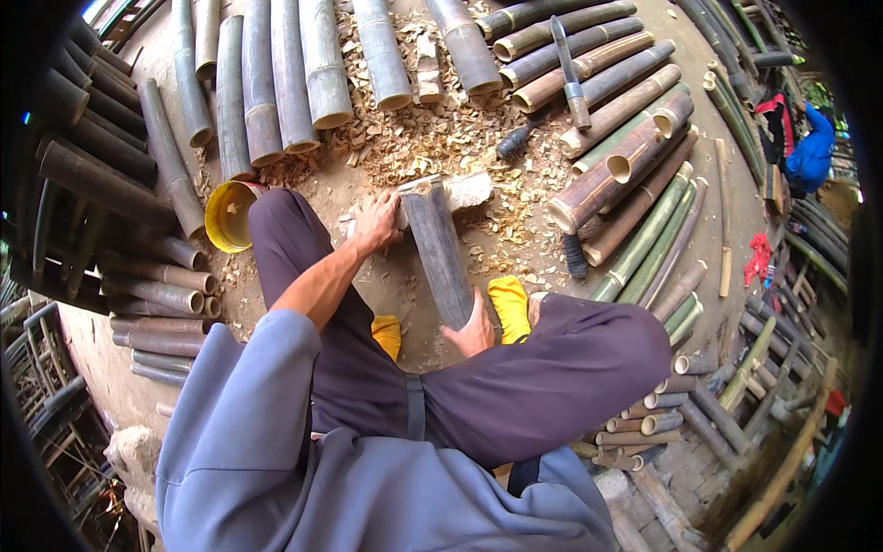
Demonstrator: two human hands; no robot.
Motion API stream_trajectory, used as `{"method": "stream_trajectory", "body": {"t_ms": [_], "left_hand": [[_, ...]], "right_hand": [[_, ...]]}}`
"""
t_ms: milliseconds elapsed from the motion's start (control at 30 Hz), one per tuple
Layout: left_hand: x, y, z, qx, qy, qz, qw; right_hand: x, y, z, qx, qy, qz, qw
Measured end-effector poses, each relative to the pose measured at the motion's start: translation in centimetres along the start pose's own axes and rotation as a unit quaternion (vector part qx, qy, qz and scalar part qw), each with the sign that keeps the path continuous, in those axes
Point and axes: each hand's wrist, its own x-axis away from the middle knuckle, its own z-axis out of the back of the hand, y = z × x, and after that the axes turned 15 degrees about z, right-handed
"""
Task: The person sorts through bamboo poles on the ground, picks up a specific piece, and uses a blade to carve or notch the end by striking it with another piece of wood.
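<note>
A dark grey-green bamboo section (pixel 436 247) slants between my legs, its upper end resting against a pale wooden block (pixel 469 190) on the ground. My right hand (pixel 472 329) is wrapped round its lower end. My left hand (pixel 375 223) lies over the left part of the block, fingers curled down on it, close beside the bamboo's upper end. What the left fingertips press on is partly hidden. Beyond the block, wood chips and shavings (pixel 395 138) cover the ground. A knife (pixel 567 74) lies across bamboo sections at the upper right.
Many bamboo sections (pixel 324 64) fan out ahead and to both sides. A yellow container (pixel 230 217) stands by my left knee. Dark wrapped handles (pixel 572 256) lie at the right. My feet wear yellow footwear (pixel 509 308). A person in blue (pixel 811 152) is at far right.
</note>
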Motion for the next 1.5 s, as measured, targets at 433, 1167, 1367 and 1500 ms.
{"method": "stream_trajectory", "body": {"t_ms": [433, 1167, 1367, 1500], "left_hand": [[-2.4, -9.8, 11.6, -0.068, -0.291, 0.025, 0.954], [-15.2, 10.1, 12.4, 0.123, 0.241, -0.014, 0.963], [-18.2, 12.7, 13.9, 0.136, 0.156, 0.151, 0.967], [-15.2, 9.8, 14.7, 0.376, 0.055, 0.084, 0.921]], "right_hand": [[2.2, 2.8, 2.7, -0.219, 0.064, 0.031, 0.973], [2.5, 6.4, 0.6, -0.25, 0.03, 0.056, 0.966], [3.5, 7.6, 0.9, -0.264, 0.051, 0.039, 0.963], [3.6, 7.9, 1.1, -0.273, 0.063, 0.076, 0.957]]}}
